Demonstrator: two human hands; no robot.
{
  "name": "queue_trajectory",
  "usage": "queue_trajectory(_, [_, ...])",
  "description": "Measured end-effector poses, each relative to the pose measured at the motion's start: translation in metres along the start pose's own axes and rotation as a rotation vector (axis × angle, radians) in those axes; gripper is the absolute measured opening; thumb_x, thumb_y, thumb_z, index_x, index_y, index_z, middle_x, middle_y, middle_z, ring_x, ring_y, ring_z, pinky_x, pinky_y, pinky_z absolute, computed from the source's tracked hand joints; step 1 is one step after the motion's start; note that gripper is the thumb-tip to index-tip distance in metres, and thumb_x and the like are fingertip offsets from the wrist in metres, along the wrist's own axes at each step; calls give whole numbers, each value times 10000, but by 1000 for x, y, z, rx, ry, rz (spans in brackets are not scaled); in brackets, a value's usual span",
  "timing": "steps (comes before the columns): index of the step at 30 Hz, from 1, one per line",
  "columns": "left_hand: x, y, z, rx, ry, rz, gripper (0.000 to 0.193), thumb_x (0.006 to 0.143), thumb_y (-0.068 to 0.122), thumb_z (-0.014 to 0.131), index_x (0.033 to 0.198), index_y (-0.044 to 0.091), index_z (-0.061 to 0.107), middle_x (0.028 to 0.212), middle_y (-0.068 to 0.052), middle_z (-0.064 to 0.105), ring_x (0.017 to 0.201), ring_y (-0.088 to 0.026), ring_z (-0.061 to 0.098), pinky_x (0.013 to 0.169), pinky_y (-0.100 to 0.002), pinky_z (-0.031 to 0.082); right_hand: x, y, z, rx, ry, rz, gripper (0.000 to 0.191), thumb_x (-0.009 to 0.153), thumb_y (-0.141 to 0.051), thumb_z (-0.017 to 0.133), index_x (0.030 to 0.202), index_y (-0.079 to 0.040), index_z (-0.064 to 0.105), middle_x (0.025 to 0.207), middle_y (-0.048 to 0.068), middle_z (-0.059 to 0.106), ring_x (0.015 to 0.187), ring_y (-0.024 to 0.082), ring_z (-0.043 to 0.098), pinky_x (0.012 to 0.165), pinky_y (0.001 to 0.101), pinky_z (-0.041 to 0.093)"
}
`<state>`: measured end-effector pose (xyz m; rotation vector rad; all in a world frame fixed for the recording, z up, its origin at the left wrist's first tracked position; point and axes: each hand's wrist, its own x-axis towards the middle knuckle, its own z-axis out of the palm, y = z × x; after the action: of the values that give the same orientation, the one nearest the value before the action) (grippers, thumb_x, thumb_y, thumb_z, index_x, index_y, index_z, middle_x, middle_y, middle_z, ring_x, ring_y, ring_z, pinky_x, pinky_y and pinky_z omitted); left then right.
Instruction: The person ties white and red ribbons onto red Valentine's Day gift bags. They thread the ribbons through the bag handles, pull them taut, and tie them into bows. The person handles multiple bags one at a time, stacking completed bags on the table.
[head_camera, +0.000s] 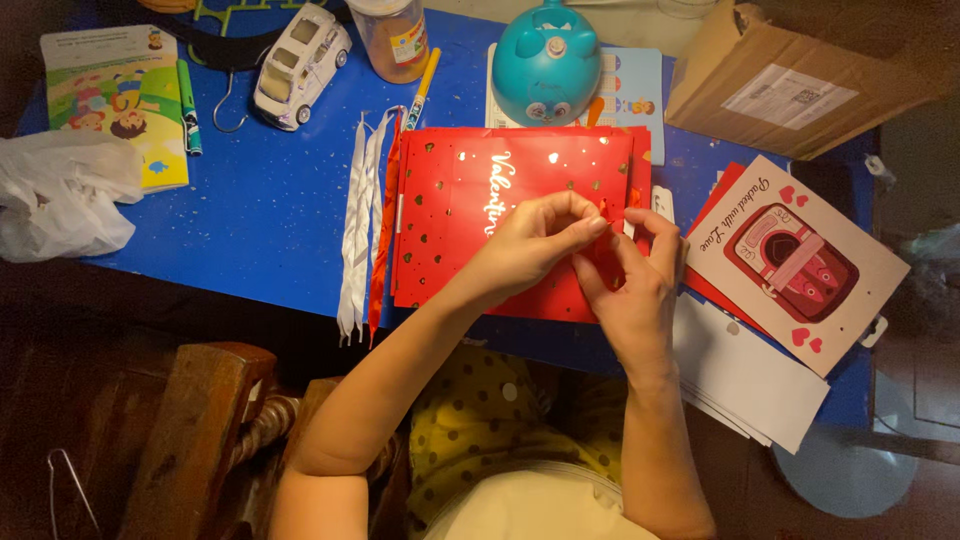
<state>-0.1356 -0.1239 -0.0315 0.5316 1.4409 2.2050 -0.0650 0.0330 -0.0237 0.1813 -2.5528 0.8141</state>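
Note:
A stack of red gift bags (470, 210) with gold specks and white script lies flat on the blue table (270, 210). My left hand (535, 245) and my right hand (635, 285) meet over the bags' right edge. Both pinch a small red bit there, perhaps a ribbon or handle end, between thumb and fingertips. My fingers hide most of it. White and red ribbons (362, 230) lie in a strip just left of the bags, hanging over the table's near edge.
A beige card (800, 262) with red hearts and white sheets (745, 375) lie at right. At the back stand a cardboard box (790, 75), a teal round toy (546, 62), a plastic jar (392, 38), a white toy van (300, 65) and a children's booklet (115, 95). A white plastic bag (62, 195) sits far left.

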Motion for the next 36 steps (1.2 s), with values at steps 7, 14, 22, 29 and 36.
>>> queue_trajectory(7, [-13,38,-16,-413,25,-90,205,1035,223,679,1159,72,616,925,-50,684,818,-129,673,777,-291,560,-2,2,1,-12,12,-2,384,780,-148,855,1155,-141,771,1336,106,552,1188,324,511,1069,448,420])
queue_trajectory(14, [-16,45,0,272,64,135,235,991,242,743,1180,109,700,956,-31,621,851,-114,580,709,-290,484,-4,6,-1,43,-18,61,421,778,-132,848,1188,-111,755,1357,101,569,1214,340,507,1075,432,420])
queue_trajectory(22, [-16,26,16,1120,38,319,362,689,311,875,990,146,758,968,-93,599,887,-288,625,683,-413,509,-12,12,-22,259,-5,61,517,859,17,688,1362,-24,572,1436,169,527,1356,336,523,1156,419,427])
queue_trajectory(29, [-8,-1,14,1159,202,417,163,835,237,829,878,132,711,850,-44,643,842,-269,638,697,-408,518,-16,14,-23,237,132,87,341,964,21,653,1296,-32,594,1289,138,608,1254,288,600,1127,396,479])
queue_trajectory(36, [-8,-9,-5,781,205,153,86,896,152,770,910,74,736,813,-49,750,701,-161,698,653,-305,533,-11,-1,-17,287,45,215,141,971,-39,676,1110,-35,698,1211,150,643,1027,231,694,875,325,575])
